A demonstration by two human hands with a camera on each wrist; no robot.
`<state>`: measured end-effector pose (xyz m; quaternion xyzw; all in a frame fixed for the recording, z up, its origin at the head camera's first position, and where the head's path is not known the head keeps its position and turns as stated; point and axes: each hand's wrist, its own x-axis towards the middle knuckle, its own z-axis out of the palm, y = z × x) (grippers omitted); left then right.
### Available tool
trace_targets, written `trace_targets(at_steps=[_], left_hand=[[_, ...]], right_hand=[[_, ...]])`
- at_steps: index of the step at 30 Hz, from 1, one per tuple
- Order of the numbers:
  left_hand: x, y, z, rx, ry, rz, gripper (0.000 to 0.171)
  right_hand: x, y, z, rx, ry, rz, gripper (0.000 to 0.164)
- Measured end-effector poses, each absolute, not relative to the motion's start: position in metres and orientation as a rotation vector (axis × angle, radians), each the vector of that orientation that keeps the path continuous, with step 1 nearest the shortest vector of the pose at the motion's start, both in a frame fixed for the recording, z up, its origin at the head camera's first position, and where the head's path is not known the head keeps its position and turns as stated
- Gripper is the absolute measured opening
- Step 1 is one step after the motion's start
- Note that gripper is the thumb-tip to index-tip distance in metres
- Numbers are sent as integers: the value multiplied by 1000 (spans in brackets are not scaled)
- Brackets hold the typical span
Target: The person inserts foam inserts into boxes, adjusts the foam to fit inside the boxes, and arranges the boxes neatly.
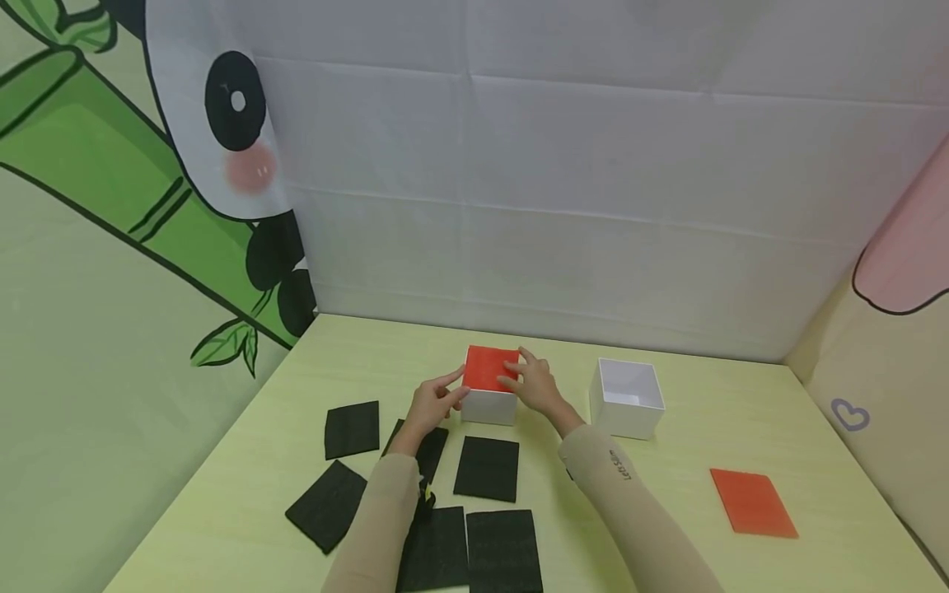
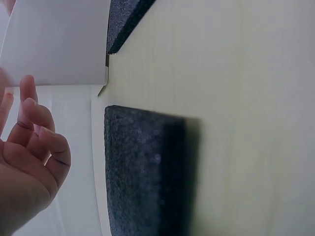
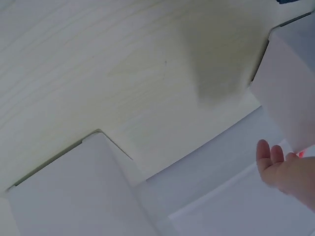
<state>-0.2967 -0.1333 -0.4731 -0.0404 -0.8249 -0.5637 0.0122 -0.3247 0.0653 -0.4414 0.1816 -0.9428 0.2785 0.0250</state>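
A red square piece (image 1: 485, 368) covers the top of a white box (image 1: 488, 407) at the middle back of the table in the head view. My left hand (image 1: 436, 403) is at the box's left side, thumb and forefinger at the left edge of the red piece. In the left wrist view, the other fingers (image 2: 54, 145) bend loosely beside the white box wall (image 2: 59, 44). My right hand (image 1: 535, 384) reaches in from the right, fingertips touching the right part of the red piece. Its fingers (image 3: 266, 160) show beside the box (image 3: 288, 88) in the right wrist view.
A second white box (image 1: 628, 416), open on top, stands to the right. Another red square (image 1: 753, 503) lies near the table's right side. Several black foam squares (image 1: 486, 469) lie at the front and left. A white cloth wall (image 1: 563, 206) rises behind the table.
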Motion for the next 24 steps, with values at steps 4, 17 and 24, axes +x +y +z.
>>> trace_targets(at_steps=[4,17,24], left_hand=[[-296,-134,-473,-120,-2572,-1757,47],[-297,-134,-475,-172,-2553,-1756,47],[-297,-134,-475,-183,-2549,-1764,47]], right_hand=[[-321,63,-440,666,-2883,594,52],[-311,54,-441,1078,-2813,165,70],[-311,52,-441,1105,-2825,167,69]])
